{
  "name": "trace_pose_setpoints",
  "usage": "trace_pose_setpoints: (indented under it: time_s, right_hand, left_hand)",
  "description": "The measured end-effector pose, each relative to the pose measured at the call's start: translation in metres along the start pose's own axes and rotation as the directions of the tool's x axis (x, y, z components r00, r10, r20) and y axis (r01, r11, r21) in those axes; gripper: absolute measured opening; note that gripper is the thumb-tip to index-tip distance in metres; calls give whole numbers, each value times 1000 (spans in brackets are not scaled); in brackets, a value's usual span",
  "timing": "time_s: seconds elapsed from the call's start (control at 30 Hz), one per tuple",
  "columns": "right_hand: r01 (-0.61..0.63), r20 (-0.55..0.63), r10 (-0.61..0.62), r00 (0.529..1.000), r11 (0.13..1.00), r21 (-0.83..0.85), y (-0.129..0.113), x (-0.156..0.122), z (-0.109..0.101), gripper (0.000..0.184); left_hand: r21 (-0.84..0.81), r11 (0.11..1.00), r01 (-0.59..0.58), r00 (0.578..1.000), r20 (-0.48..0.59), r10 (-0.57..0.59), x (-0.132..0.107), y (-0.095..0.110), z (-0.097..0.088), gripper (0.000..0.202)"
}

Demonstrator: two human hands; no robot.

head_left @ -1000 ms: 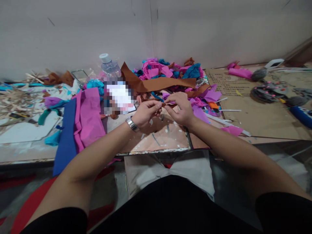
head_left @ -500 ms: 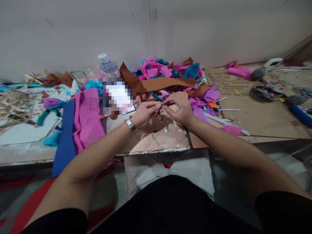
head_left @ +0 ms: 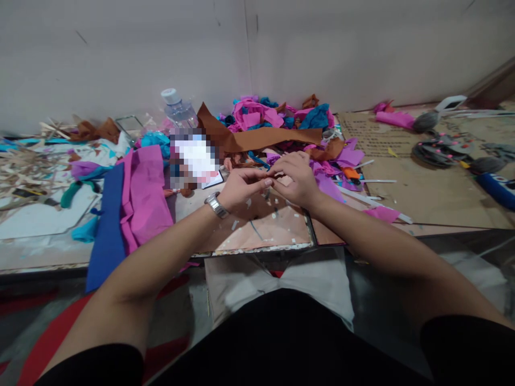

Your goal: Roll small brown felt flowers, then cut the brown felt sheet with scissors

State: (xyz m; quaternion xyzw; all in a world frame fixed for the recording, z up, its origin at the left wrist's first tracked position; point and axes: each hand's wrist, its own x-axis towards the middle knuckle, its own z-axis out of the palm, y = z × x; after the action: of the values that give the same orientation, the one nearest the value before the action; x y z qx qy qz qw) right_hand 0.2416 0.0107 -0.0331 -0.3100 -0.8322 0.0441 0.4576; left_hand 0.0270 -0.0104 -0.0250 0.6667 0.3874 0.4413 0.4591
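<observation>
My left hand [head_left: 241,188], with a metal watch [head_left: 216,205] on its wrist, pinches thumb against fingertips above the table's middle. Opposite it, my right hand [head_left: 295,178] is also closed in a pinch, and the fingertips of both hands meet. Between them shows a sliver of a small brown piece [head_left: 275,175], mostly hidden by the fingers; it looks like the brown crepe paper nearby. Behind the hands a long brown paper strip [head_left: 277,138] lies over a heap of pink, blue and purple crepe scraps [head_left: 261,115].
Left of my hands are a blurred phone [head_left: 199,161], a clear bottle [head_left: 179,112], pink paper [head_left: 148,187] and blue paper [head_left: 107,225] hanging over the edge. Green-handled pliers [head_left: 72,194] lie further left. To the right, a cardboard sheet [head_left: 386,187] bears white sticks [head_left: 358,195] and a dark pincushion [head_left: 438,150].
My fingers have shifted slightly around the small brown piece: the left thumb sits a little lower and the right fingers have curled differently. Everything else stays in place.
</observation>
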Motion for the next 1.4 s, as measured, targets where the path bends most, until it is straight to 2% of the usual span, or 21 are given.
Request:
trace_pose_setpoints:
  time_s: [0.17,0.3,0.53,0.77,1.07,1.2,1.4]
  right_hand:
    - [15,-12,-15,1000,1000,6,0,1,0,16]
    - [-6,-8,6,1000,1000,9,-1,1,0,25]
    - [-20,-6,20,1000,1000,23,0,1,-1,27]
    - [-5,-18,6,1000,999,53,0,0,-2,20]
    - [-15,-4,16,1000,997,78,-1,0,-2,22]
    - [6,-2,-6,1000,996,85,-1,1,-1,24]
    - [46,-23,-44,999,995,83,0,1,1,25]
  left_hand:
    - [-85,996,13,1000,-15,-14,0,-6,1,47]
    - [-194,979,61,998,-17,-65,1,-12,2,44]
    - [-353,924,144,989,13,-149,1,-3,6,43]
    - [-469,862,194,979,41,-198,3,-3,7,28]
    - [-452,867,210,976,52,-210,3,0,6,25]
    - [-431,875,219,975,59,-215,2,3,6,35]
    - [-385,909,158,987,40,-155,2,1,5,44]
